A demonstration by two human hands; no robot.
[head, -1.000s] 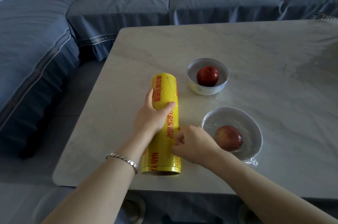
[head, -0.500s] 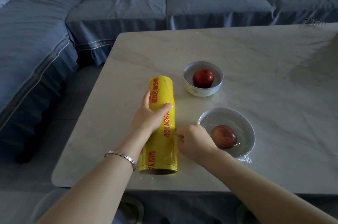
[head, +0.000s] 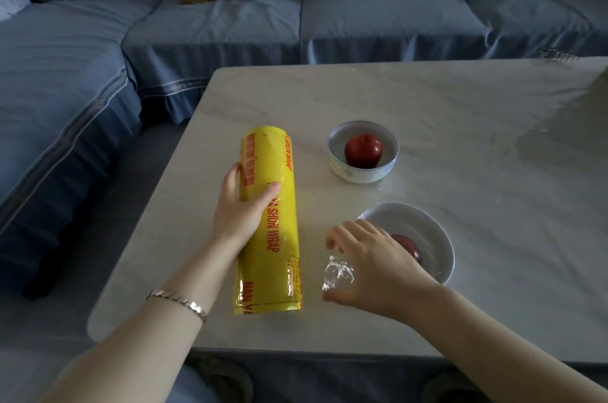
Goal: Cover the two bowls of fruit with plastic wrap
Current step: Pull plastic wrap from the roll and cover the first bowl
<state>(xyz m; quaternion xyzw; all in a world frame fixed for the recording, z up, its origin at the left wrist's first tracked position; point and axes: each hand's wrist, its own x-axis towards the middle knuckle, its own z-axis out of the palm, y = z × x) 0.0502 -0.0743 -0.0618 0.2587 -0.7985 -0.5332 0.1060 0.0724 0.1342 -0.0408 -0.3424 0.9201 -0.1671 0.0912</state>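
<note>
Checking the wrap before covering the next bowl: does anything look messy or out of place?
Yes: a crumpled wad of clear film sits between the yellow roll and the near bowl, by the right hand, bunched instead of flat. Nothing else stands out.

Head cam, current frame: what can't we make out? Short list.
Head view: near apple mostly hidden behind the right hand.
Head view: whether the right hand pinches the crumpled film; transparent, palm down.
Head view: any film over the far bowl; too clear to tell.
Head view: small object at far edge of the table; blurred.
</note>
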